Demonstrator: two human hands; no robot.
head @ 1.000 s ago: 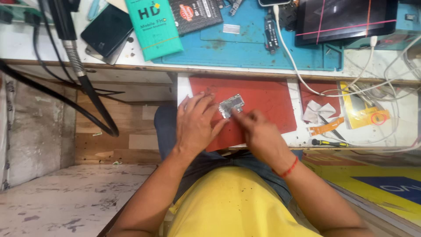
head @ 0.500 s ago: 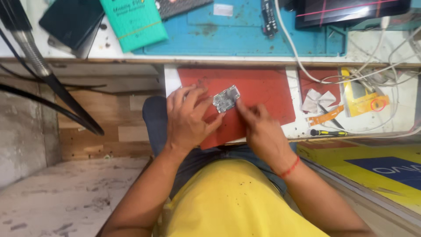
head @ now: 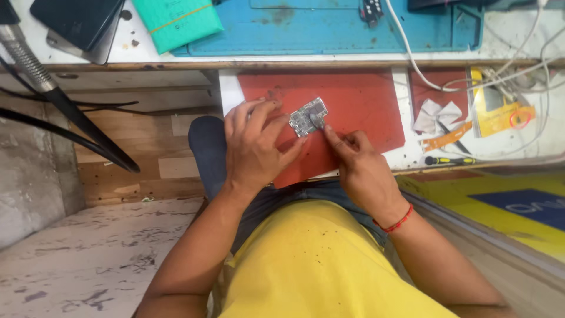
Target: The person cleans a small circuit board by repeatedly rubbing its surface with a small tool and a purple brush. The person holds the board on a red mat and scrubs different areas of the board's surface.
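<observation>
head view: the left hand [head: 254, 150] rests on a red mat [head: 353, 103], its fingers [head: 262, 115] spread and curled around the left edge of a small circuit board [head: 308, 116], pinning it there. the board lies flat near the middle of the mat, tilted a little. the right hand [head: 364, 171] sits just right of it, fingers pinched on a thin tool whose tip touches the board's right side; the tool itself is too small to tell. farther right on the worktop [head: 406, 158] lie white paper scraps [head: 436, 113] and a screwdriver [head: 450, 160]. a blue mat [head: 329, 29] lies on the far side.
</observation>
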